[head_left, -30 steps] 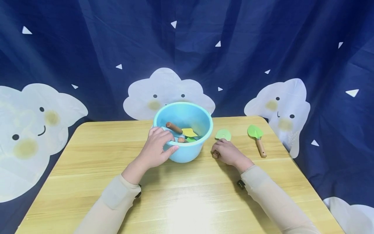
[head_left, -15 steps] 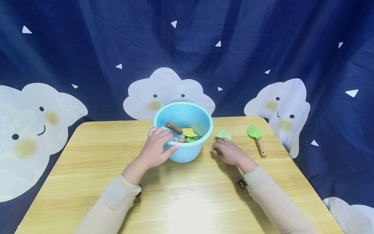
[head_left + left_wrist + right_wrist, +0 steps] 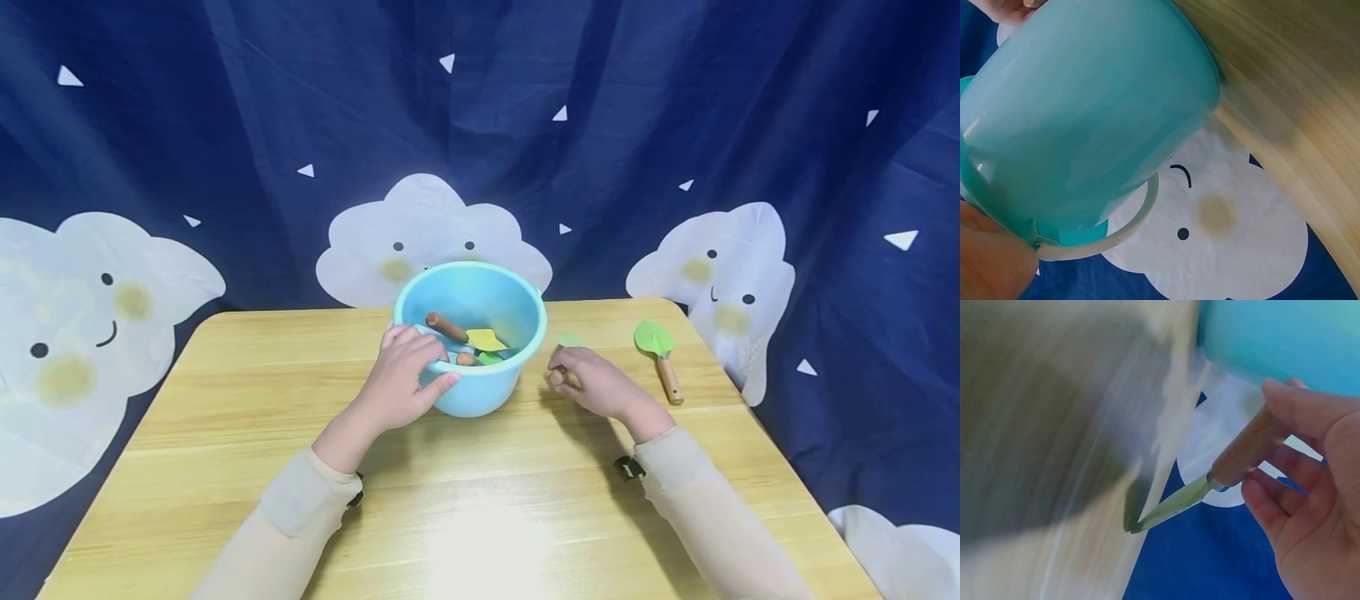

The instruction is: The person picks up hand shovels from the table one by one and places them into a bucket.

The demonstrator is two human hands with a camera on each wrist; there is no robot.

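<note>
My left hand point(image 3: 397, 385) grips the near left rim of a light blue bucket point(image 3: 472, 396), thumb outside and fingers over the edge. Inside the bucket lie a brown handle point(image 3: 447, 327), a yellow piece point(image 3: 486, 340) and a second wooden handle point(image 3: 466, 359) beside something green. To the right of the bucket, my right hand point(image 3: 600, 386) holds a toy shovel point(image 3: 1250, 447) by its wooden handle between thumb and fingers. In the right wrist view its pale green blade point(image 3: 1175, 503) slants down, its tip at or close to the table. The bucket's white carrying handle point(image 3: 1147, 209) hangs in the left wrist view.
A toy trowel point(image 3: 660, 354) with a leaf-green blade and wooden handle lies farther right on the wooden table point(image 3: 247, 392). Behind the table's far edge hangs a dark blue curtain point(image 3: 502, 100) printed with clouds.
My right hand has raised the toy shovel's handle end and shifted slightly right; its blade now shows less in the head view. My left hand and the bucket have stayed put.
</note>
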